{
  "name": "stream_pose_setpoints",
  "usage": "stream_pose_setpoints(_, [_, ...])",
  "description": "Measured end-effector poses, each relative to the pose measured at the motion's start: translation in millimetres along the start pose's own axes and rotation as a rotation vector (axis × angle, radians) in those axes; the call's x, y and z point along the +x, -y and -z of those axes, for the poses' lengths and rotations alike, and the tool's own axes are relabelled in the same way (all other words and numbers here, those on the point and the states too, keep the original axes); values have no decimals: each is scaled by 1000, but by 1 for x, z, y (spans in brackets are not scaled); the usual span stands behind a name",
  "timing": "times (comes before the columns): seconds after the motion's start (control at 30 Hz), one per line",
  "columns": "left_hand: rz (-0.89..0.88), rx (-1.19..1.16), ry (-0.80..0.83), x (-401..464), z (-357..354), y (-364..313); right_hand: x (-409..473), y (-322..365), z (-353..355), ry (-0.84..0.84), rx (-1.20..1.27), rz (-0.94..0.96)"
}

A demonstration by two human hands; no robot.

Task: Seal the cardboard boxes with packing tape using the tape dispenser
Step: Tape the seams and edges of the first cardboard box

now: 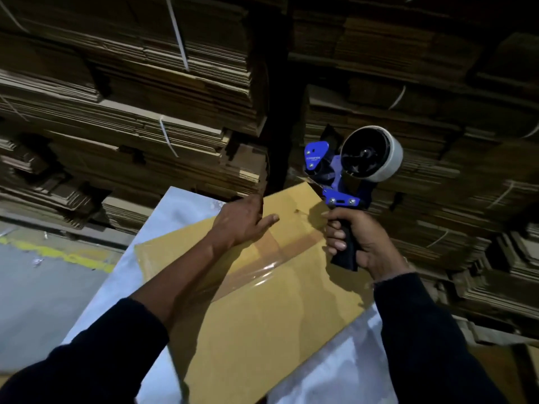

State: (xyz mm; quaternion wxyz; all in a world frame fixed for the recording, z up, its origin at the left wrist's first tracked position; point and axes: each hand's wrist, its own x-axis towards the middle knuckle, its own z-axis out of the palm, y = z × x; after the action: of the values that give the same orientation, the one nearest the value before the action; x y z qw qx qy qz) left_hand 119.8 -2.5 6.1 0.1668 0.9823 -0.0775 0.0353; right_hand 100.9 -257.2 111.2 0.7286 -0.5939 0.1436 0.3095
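A yellow-brown cardboard box [262, 325] lies on a white table [172, 211], with a strip of clear packing tape [262, 272] running across its top. My left hand [242, 220] rests flat on the box near its far edge, fingers spread. My right hand [358, 240] grips the black handle of a blue tape dispenser [344, 176], held upright at the box's far right corner. The dispenser carries a white roll of tape [376, 154]. Its blade end touches the box's far corner.
Tall stacks of flattened cardboard [131, 97], tied with white straps, fill the background on the left and on the right [437, 141], with a dark gap between them. Grey floor with a yellow line [58, 252] shows at the left.
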Motion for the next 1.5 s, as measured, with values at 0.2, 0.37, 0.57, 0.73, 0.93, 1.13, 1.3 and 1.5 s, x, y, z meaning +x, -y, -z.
stream_pose_setpoints(0.2, [-159, 18, 6, -40, -13, -35, -14, 3, 47, -19, -39, -113])
stream_pose_setpoints(0.37, [4, -90, 86, -28, -11, -47, -18, 21, 80, -102, -159, -178])
stream_pose_setpoints(0.57, [42, -647, 83, 15, -14, -74, -5, 41, 104, -185, -336, -153])
stream_pose_setpoints(0.73, [37, -909, 114, 61, -30, -99, 10, 48, 106, -230, -414, -138])
stream_pose_setpoints(0.93, [60, -1066, 126, 91, -47, -104, 29, 32, 111, -248, -404, -165])
stream_pose_setpoints(1.13, [-6, -997, 145, 98, -53, -97, 32, 15, 118, -223, -361, -136])
stream_pose_setpoints(1.3, [-56, -863, 169, 103, -50, -95, 35, 6, 126, -207, -332, -116])
stream_pose_setpoints(1.5, [-45, -653, 67, 109, -49, -98, 39, -2, 127, -203, -279, -83])
